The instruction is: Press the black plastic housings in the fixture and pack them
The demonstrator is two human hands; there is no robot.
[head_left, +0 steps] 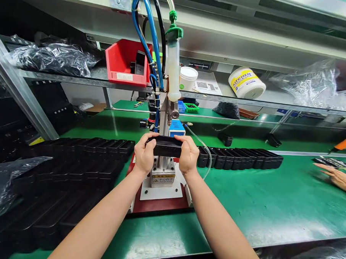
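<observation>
Both my hands hold one long black plastic part level, just under the tip of a glue dispenser with a white syringe and a green cap. My left hand grips the part's left end with its fingers wrapped round it. My right hand grips the right end the same way. The part sits over a small metal fixture with a yellow warning label, which stands on a dark red base plate.
Rows of black parts lie stacked at left, and another row stands on edge at right. Another person's hand rests on the green mat at far right. A shelf above carries a red bin and white tubs.
</observation>
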